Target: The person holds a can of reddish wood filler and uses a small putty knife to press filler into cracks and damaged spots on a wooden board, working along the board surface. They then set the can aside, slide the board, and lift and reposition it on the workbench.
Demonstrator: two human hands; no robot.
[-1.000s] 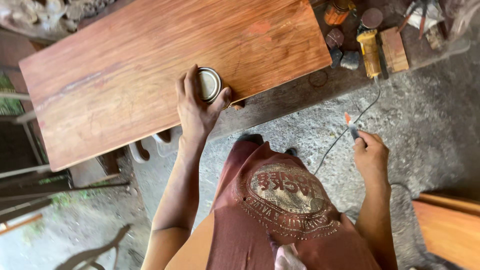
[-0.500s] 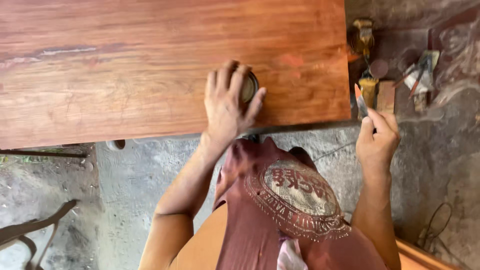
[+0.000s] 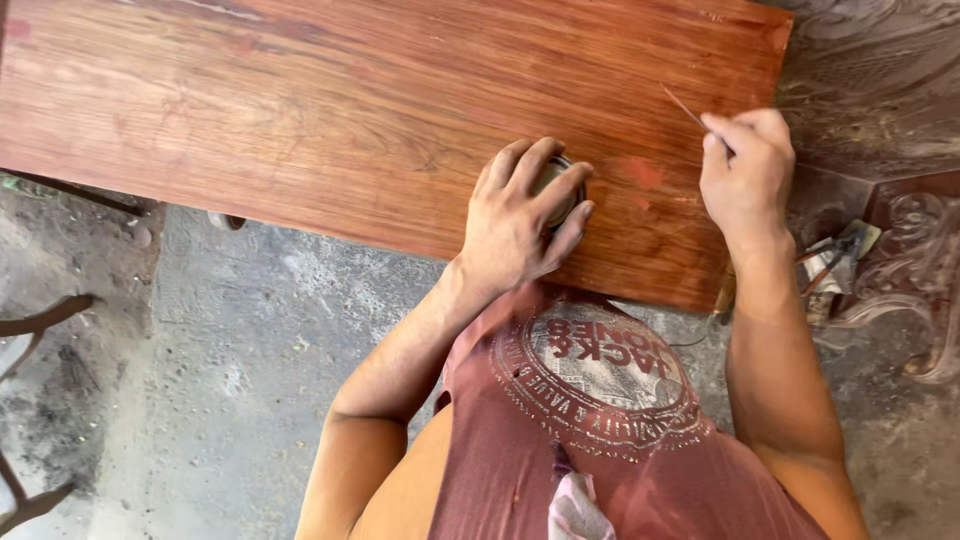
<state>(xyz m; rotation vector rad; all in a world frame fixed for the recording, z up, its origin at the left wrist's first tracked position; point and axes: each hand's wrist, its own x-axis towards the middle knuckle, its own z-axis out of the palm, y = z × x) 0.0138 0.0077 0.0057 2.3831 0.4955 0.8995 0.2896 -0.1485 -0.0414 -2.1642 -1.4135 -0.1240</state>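
Note:
A long reddish wooden board point(image 3: 350, 120) fills the upper part of the head view. My left hand point(image 3: 520, 215) lies on top of a small round tin point(image 3: 557, 190) that rests on the board near its front edge; the fingers cover most of it. My right hand point(image 3: 748, 170) is over the board's right end, pinching a thin flat blade point(image 3: 685, 108) that points up and left, just above the wood. A smear of red filler point(image 3: 640, 172) marks the board between my two hands.
Carved dark wooden pieces point(image 3: 900, 250) lie to the right of the board, with small tools point(image 3: 835, 262) beside them. Grey concrete floor point(image 3: 220, 330) runs below the board. Curved metal chair parts point(image 3: 40, 320) stand at the left edge.
The view has swung so the board sits higher and wider. My right hand has risen from beside the board to above its right end with the blade. My left hand stays on the tin.

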